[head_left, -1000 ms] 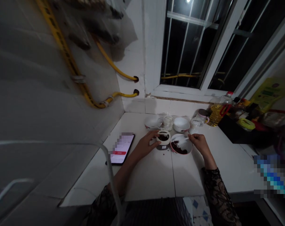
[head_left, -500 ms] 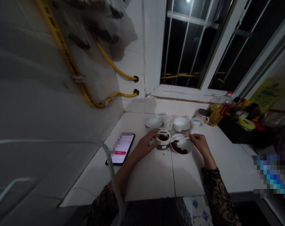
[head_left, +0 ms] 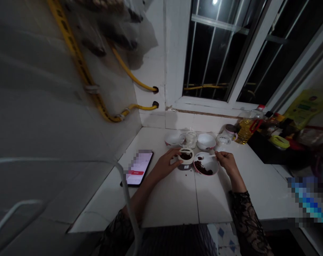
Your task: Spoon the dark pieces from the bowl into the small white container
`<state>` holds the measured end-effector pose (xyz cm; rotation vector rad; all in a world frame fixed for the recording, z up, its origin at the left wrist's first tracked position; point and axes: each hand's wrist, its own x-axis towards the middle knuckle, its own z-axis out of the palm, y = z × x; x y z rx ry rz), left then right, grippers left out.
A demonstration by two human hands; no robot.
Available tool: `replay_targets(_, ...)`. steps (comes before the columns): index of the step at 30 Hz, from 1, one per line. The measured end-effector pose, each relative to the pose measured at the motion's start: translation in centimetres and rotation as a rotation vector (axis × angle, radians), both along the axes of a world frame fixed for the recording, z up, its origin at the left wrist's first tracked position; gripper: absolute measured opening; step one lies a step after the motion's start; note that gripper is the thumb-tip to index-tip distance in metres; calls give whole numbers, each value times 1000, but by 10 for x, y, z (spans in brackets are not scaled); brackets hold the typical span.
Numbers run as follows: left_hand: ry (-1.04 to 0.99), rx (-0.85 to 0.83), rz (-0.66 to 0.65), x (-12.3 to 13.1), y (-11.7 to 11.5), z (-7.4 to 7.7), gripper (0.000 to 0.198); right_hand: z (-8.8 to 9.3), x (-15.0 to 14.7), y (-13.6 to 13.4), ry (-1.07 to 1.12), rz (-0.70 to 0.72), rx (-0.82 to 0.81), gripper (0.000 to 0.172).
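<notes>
My left hand (head_left: pixel 169 164) grips the left side of a small round jar (head_left: pixel 186 166) with a pale rim, fingers at the top edge and thumb along its front. Dark bits fill the jar. Just right of it stands a white bowl (head_left: pixel 213 166) with a pink rim, dark reddish-brown pieces (head_left: pixel 203 169) heaped in its left and front part. My right hand (head_left: pixel 225 160) is closed at the bowl's right edge, pinching the handle of a white spoon (head_left: pixel 210 155). The spoon reaches leftward into the bowl, its end among a few dark pieces.
Behind stand two white bowls (head_left: pixel 206 140), clear jars (head_left: pixel 190 139) and a lidded jar (head_left: pixel 230 131). An oil bottle (head_left: pixel 245 131) and a dark box (head_left: pixel 268 145) of condiments are at right. A phone (head_left: pixel 139 169) lies at left. A pale metal bar (head_left: pixel 125 188) crosses the near left.
The view has shifted slightly. My hands keep their holds on the jar and the spoon, and the spoon in the bowl has moved only a little.
</notes>
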<state>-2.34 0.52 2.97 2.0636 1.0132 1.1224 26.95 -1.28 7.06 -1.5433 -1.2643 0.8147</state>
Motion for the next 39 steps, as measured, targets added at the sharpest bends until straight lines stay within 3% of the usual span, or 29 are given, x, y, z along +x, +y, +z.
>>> replay_targets(6, 4, -17, 3, 0, -1, 2, 22, 4, -25, 2, -102, -62, 237, 60)
replay_targets(9, 3, -12, 1, 0, 0, 1, 22, 5, -46, -5, -306, -66, 442, 56)
replay_targets(13, 1, -5, -5, 0, 0, 1, 23, 4, -62, -15, -715, 69, 763, 42)
replay_targets(17, -1, -10, 2, 0, 1, 1, 22, 3, -56, -17, -790, 52, 910, 37)
replay_targets(19, -6, -5, 0, 0, 1, 1, 22, 3, -45, -16, -700, -30, 866, 40)
replay_targets(22, -12, -9, -8, 0, 0, 1, 22, 3, -21, -13, -606, -111, 642, 48)
replay_targets(25, -16, -25, -5, 0, -2, 2, 20, 5, 7, -11, -745, -113, 381, 54)
replay_targets(29, -21, -25, -5, 0, -4, 5, 19, 5, 24, -9, -940, -85, 121, 48)
replay_targets(35, -35, -26, -6, -1, -4, 7, 19, -2, 2, -6, -727, 102, 42, 56)
replay_targets(39, -38, -24, -8, -1, -4, 7, 18, -2, -1, -5, -533, 94, 48, 64)
